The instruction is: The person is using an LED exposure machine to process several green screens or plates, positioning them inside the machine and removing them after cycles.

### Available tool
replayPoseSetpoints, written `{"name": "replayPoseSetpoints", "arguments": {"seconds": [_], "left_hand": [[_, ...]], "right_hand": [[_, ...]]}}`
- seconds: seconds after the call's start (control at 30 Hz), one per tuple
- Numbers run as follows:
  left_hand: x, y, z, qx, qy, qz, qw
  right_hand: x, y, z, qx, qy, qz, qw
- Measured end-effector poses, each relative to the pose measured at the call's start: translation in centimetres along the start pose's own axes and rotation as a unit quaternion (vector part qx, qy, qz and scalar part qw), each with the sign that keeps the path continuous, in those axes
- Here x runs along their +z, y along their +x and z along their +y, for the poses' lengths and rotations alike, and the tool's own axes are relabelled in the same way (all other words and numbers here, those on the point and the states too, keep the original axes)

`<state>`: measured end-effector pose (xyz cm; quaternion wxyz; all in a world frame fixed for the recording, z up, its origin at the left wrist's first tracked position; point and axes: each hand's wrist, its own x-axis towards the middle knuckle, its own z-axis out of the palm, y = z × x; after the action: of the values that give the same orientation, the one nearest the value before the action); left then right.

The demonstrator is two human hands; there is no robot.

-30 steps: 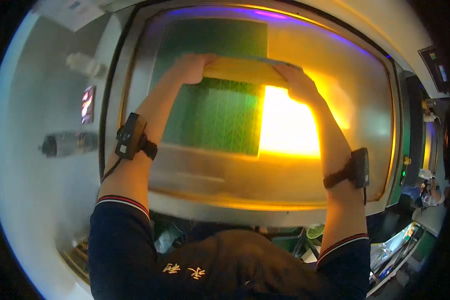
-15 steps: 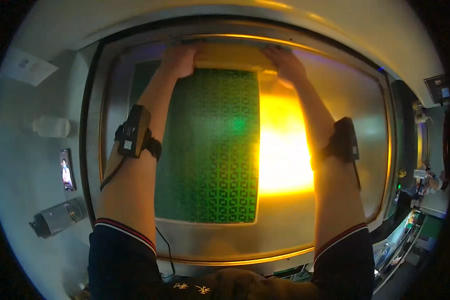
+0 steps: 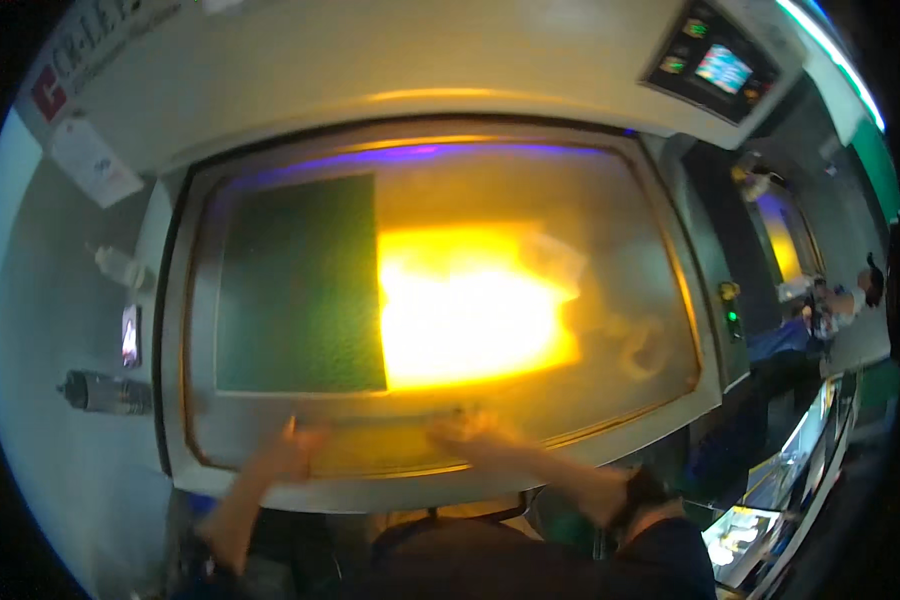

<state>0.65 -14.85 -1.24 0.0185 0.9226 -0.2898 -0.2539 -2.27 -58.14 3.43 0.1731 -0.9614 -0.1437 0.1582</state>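
Note:
A dark green sheet (image 3: 300,285) lies flat on the left part of a framed table surface (image 3: 610,215). Beyond its right edge, a patch of bright yellow light (image 3: 475,310) glows. Near the front edge, my left hand (image 3: 295,450) and my right hand (image 3: 470,435) grip the two ends of a long flat yellowish bar (image 3: 375,445). Both hands are smeared by motion, and the bar shows only faintly. It lies just in front of the sheet's near edge, apart from it.
On the left ledge are a phone (image 3: 131,336), a dark bottle (image 3: 108,392) and a whitish bottle (image 3: 120,266). A control panel (image 3: 710,62) sits on the housing at the far right. Another person (image 3: 838,310) is off to the right.
Both hands have come from the far edge to the near edge with the bar. The view has shifted, showing more of the housing. The sheet's pattern no longer shows clearly.

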Motion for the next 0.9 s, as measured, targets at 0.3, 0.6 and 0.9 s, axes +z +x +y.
{"name": "replayPoseSetpoints", "arguments": {"seconds": [0.3, 0.6, 0.9], "left_hand": [[-12.6, -9.1, 19.1, 0.047, -0.207, -0.224, 0.951], [8.1, -5.8, 32.0, -0.001, -0.245, -0.213, 0.946], [18.3, 0.8, 30.1, 0.053, -0.127, 0.203, 0.969]], "right_hand": [[-10.0, -17.6, -0.2, -0.087, 0.142, -0.174, 0.971], [0.8, -33.2, 6.5, -0.022, -0.051, 0.011, 0.998], [4.9, -47.2, 14.6, 0.231, 0.172, -0.045, 0.957]]}}
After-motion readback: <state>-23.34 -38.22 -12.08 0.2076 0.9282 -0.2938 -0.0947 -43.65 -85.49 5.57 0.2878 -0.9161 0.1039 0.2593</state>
